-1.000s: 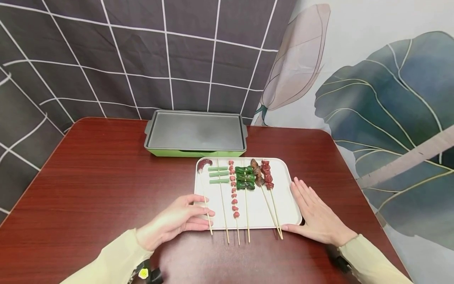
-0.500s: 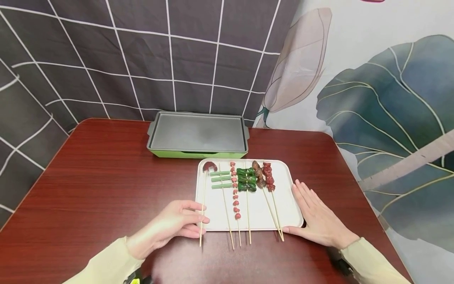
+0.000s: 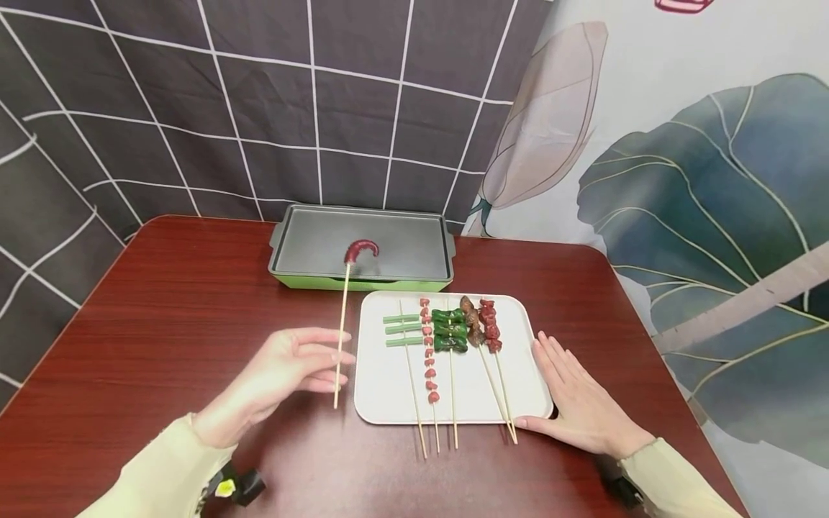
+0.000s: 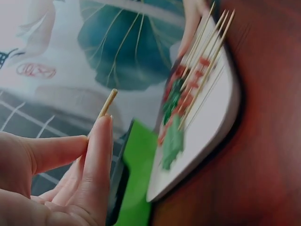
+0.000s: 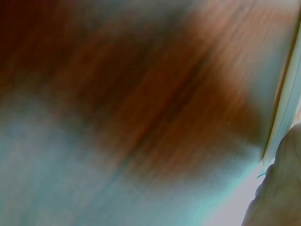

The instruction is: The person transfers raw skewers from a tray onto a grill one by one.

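Wooden skewer [image 3: 345, 306] with a curved dark-red tip, pinched by thumb and fingers of the left hand [image 3: 285, 370], just beyond the left edge of the white tray [image 3: 385, 392]. The right hand [image 3: 579, 399], straight-fingered, lies along the tray's right edge. Five loaded skewers [image 3: 450, 344] rest on the tray, handles crossing its near edge. A grey pan [image 3: 408, 248] stands near the far edge of the tabletop [image 3: 188, 316].

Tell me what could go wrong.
The left hand pinches the thin wooden skewer near its lower end, so the curved dark-red piece on top might swing. The brown-chunk wooden skewer and red-chunk wooden skewer overlap near their lower ends, so lifting one could drag the other.
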{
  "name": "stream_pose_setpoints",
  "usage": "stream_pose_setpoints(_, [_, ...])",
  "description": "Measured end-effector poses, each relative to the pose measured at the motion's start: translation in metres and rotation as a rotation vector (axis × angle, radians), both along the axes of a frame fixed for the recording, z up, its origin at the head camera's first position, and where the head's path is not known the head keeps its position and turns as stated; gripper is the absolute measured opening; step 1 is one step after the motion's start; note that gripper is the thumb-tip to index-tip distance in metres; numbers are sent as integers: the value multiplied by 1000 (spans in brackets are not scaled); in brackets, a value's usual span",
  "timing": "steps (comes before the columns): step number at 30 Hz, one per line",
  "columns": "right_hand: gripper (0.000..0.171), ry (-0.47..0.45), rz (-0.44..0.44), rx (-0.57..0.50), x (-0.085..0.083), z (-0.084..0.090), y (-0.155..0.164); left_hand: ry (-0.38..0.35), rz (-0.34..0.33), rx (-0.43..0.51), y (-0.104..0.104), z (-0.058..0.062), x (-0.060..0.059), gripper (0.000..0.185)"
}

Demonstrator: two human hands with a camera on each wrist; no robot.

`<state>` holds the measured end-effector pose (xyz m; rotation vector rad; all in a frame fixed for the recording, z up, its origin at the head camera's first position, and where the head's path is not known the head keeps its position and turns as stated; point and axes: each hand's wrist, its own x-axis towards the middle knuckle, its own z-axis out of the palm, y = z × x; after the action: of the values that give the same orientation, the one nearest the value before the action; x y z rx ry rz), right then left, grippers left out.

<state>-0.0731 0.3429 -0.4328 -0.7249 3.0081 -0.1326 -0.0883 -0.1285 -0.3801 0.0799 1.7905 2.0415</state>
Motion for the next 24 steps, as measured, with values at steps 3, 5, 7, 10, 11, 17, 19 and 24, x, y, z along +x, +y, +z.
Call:
stream_pose_setpoints(3, [120,3,5,0,0,0,0,26,36,-26,-11,5,-13,45])
stream_pose_setpoints(5, [120,5,5,-5,0,0,0,38,56,-50,-20,8,-23,46])
stream_pose_setpoints(7, [119,0,4,-7,-1,1,0,45,68,-77,-29,10,-33,47])
stream_pose_setpoints(10, [119,-3,2,-3,-1,1,0,39,84,-107,-43,11,-48,48])
stream_pose_setpoints(11, [119,-4,2,-1,-1,1,-1,33,86,-117,-47,11,-53,49])
stream_pose_setpoints(17, [119,-1,0,-1,-1,0,-1,-26,65,-94,-69,6,-75,54])
stream_pose_setpoints(19, [119,-4,-3,-2,0,0,-1,-41,49,-84,-75,5,-80,55])
stream_pose_setpoints(24, [119,-7,-5,-1,0,0,-1,-68,25,-65,-83,3,-89,56])
